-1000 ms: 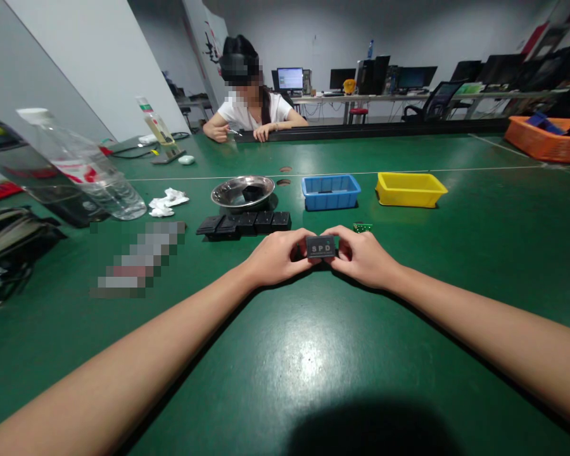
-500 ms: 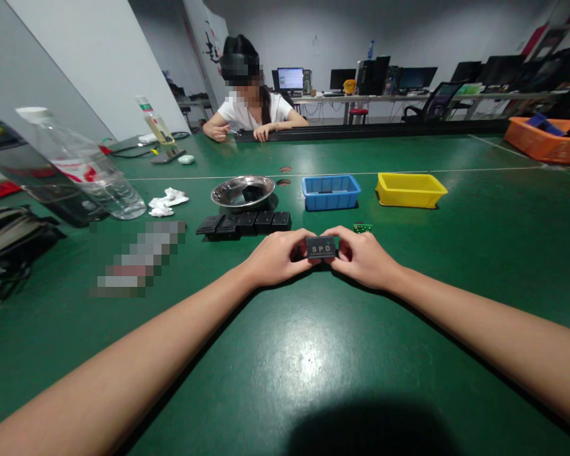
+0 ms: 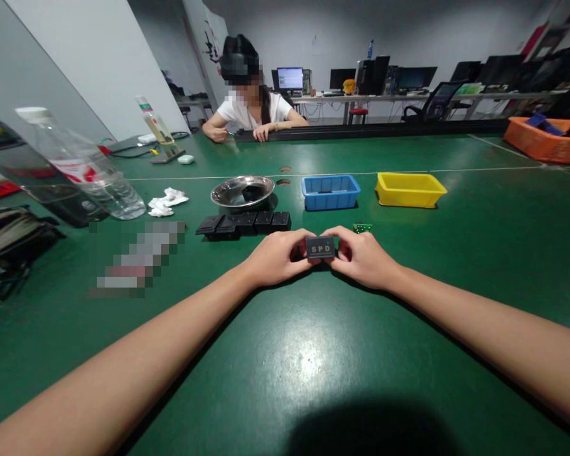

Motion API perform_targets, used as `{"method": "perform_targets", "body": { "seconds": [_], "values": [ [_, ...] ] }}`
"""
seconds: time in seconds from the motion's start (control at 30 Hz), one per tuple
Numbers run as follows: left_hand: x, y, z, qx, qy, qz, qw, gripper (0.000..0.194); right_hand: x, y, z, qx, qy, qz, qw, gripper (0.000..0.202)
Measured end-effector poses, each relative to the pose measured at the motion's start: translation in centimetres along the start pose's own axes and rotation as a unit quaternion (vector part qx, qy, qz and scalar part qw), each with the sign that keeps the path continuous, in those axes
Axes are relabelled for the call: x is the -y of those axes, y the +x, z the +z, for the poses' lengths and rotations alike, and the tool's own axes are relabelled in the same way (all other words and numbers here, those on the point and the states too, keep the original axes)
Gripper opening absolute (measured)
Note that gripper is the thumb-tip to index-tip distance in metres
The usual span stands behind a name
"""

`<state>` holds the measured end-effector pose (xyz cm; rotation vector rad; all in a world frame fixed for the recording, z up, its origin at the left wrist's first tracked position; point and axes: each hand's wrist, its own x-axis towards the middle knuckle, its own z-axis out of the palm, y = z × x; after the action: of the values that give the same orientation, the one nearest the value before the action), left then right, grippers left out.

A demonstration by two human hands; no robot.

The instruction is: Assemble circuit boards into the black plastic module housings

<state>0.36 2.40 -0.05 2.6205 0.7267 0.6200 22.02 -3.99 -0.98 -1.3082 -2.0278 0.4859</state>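
Note:
A small black box marked "SPD" (image 3: 320, 247) is held upright between my two hands, its lettered face towards me. My left hand (image 3: 279, 258) pinches its left end with thumb and fingers. At the other end, my right hand (image 3: 361, 258) pinches it the same way. Just behind my right hand a green circuit board (image 3: 362, 228) lies partly hidden. A row of several black plastic cases (image 3: 247, 223) lies beyond my left hand. Behind that row stands a round metal bowl (image 3: 225, 197) with a black piece inside.
A blue bin (image 3: 331, 201) and a yellow bin (image 3: 411, 195) stand past my hands. Plastic bottles (image 3: 92, 168), crumpled tissue (image 3: 167, 201) and a blurred-out flat item (image 3: 140, 259) are at left. An orange basket (image 3: 544, 147) sits far right. Across the table sits a person (image 3: 254, 111).
My hands and the SPD box stay in place. Across the table, the person's hand on the left has shifted slightly.

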Motion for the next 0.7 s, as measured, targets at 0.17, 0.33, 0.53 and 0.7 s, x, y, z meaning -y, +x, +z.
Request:
{"method": "perform_targets", "body": {
  "seconds": [0.17, 0.33, 0.53, 0.7],
  "values": [
    [-0.12, 0.06, -0.02, -0.001, -0.001, -0.003, 1.000, 0.030, -0.09, -0.02, 0.04, -0.001, 0.001, 0.001, 1.000, 0.037],
    [-0.12, 0.04, -0.04, 0.000, 0.000, -0.003, 1.000, 0.030, -0.12, -0.08, 0.11, -0.002, -0.004, 0.001, 1.000, 0.037],
    [-0.11, 0.00, -0.03, -0.002, 0.002, -0.001, 1.000, 0.029, -0.02, -0.03, 0.09, -0.001, -0.006, 0.005, 1.000, 0.037],
    [-0.17, 0.04, -0.06, 0.002, 0.000, -0.003, 1.000, 0.029, 0.00, -0.02, 0.06, 0.001, -0.002, 0.004, 1.000, 0.037]
  ]
}}
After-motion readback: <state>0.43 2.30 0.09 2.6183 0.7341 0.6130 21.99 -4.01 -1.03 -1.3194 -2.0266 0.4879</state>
